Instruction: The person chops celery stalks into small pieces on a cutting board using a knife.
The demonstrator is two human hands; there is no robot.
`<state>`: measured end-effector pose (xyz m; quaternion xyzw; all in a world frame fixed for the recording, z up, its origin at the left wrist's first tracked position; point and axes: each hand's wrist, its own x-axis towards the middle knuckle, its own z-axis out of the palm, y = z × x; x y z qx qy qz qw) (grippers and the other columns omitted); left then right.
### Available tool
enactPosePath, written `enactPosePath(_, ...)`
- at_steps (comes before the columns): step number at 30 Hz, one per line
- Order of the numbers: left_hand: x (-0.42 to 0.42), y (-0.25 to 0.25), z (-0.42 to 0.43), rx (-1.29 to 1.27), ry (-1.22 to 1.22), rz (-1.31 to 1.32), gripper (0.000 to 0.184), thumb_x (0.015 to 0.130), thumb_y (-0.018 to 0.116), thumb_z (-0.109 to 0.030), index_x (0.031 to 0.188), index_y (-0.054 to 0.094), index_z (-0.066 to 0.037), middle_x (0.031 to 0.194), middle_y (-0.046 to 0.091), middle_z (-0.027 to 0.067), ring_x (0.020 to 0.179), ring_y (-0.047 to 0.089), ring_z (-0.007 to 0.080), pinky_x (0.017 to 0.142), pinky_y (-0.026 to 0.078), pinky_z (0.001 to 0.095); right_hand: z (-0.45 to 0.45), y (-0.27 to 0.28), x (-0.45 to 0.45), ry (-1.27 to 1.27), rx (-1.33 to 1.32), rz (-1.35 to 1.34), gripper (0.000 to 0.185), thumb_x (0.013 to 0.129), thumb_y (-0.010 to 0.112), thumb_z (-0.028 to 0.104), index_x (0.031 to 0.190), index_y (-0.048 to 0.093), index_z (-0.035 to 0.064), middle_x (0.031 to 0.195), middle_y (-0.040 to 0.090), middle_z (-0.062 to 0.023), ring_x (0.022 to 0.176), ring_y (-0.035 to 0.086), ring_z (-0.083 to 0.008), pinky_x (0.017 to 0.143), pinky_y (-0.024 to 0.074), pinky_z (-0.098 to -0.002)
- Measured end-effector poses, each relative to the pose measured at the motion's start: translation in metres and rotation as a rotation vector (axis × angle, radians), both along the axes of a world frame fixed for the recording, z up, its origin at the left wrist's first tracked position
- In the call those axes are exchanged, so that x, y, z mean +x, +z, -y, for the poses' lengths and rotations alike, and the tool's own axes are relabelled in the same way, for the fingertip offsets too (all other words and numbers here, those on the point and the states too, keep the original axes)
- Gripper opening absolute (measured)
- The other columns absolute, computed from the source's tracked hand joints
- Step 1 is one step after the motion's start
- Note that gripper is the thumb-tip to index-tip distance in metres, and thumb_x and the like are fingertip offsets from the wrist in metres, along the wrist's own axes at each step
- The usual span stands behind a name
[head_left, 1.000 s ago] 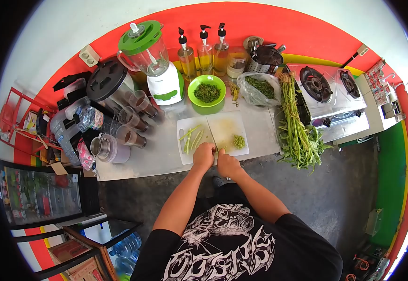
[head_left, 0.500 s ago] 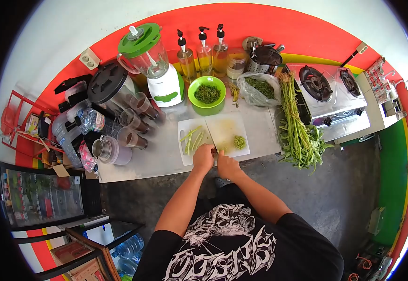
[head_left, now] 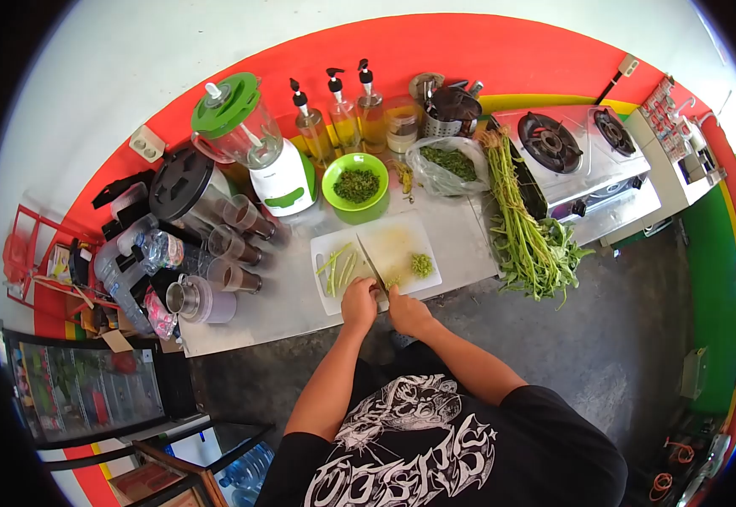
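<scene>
My left hand [head_left: 359, 306] is closed round the handle of a knife [head_left: 371, 260], at the near edge of a white cutting board [head_left: 324, 247]. The blade lies across the board, pointing away from me. Just right of the knife, my right hand [head_left: 408, 313] has its fingers closed, with a bit of green vegetable stalk [head_left: 393, 282] at the fingertips. Several long green stalks [head_left: 338, 268] lie on the board's left part. A small heap of chopped green pieces [head_left: 421, 265] sits on its right part.
Behind the board stand a green bowl [head_left: 355, 211] of chopped greens and a blender [head_left: 282, 182]. Several tumblers [head_left: 234, 275] and a flask [head_left: 207, 301] are left. A plastic bag [head_left: 441, 183] of greens, a leafy bundle [head_left: 516, 224] and a gas stove [head_left: 583, 156] are right.
The view has shifted slightly. The knife blade now shows plainly on the board between the stalks and the chopped heap. My two hands remain close together at the board's near edge.
</scene>
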<state>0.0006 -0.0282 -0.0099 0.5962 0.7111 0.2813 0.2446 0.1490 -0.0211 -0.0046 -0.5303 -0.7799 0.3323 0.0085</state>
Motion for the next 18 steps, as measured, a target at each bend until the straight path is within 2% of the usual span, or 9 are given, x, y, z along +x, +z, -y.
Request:
enactPosePath(3,0.004,-0.003,0.003,0.115,0.015,-0.008,0.006,0.081,0.068,-0.003,0.086,0.068,-0.006,0.087,0.064,0.0129,0.087,0.064,0.0361,0.074,0.051,0.0450,0.006,0.003,0.023,-0.037,-0.033,0.010,0.027,0.092,0.049,0.013,0.111,0.043,-0.0039,0.090,0.067,-0.0329,0.085,0.068,-0.0497,0.076,0.0543,-0.0567)
enactPosePath(7,0.006,-0.002,-0.006,0.080,0.015,0.031,0.006,0.081,0.068,-0.001,0.084,0.068,-0.005,0.083,0.063,0.0134,0.083,0.064,0.0343,0.072,0.050,0.0449,-0.003,0.006,0.045,-0.129,0.009,0.065,0.026,0.093,0.049,0.016,0.111,0.043,-0.0023,0.090,0.067,-0.0335,0.085,0.067,-0.0505,0.077,0.0538,-0.0573)
enactPosePath(11,0.017,-0.005,-0.026,0.016,-0.083,0.053,0.006,0.080,0.069,0.000,0.084,0.068,-0.004,0.082,0.063,0.0139,0.083,0.064,0.0348,0.073,0.050,0.0451,-0.013,0.003,0.054,-0.260,0.043,0.041,0.027,0.094,0.050,0.018,0.111,0.043,-0.0017,0.089,0.067,-0.0338,0.085,0.067,-0.0512,0.077,0.0531,-0.0589)
enactPosePath(16,0.030,0.001,-0.035,-0.026,-0.138,0.084,0.007,0.079,0.069,-0.001,0.085,0.067,-0.003,0.084,0.064,0.0153,0.086,0.064,0.0360,0.076,0.051,0.0461,-0.009,0.005,0.050,-0.169,0.033,0.004,0.028,0.094,0.052,0.019,0.110,0.043,-0.0019,0.087,0.067,-0.0337,0.083,0.067,-0.0516,0.076,0.0528,-0.0594)
enactPosePath(18,0.029,0.001,-0.032,0.036,-0.147,0.007,0.008,0.079,0.068,-0.001,0.086,0.066,-0.002,0.087,0.063,0.0162,0.088,0.063,0.0375,0.077,0.050,0.0471,-0.006,0.005,0.045,-0.132,0.035,0.006,0.029,0.094,0.052,0.019,0.110,0.043,-0.0019,0.087,0.067,-0.0337,0.082,0.066,-0.0517,0.075,0.0530,-0.0594)
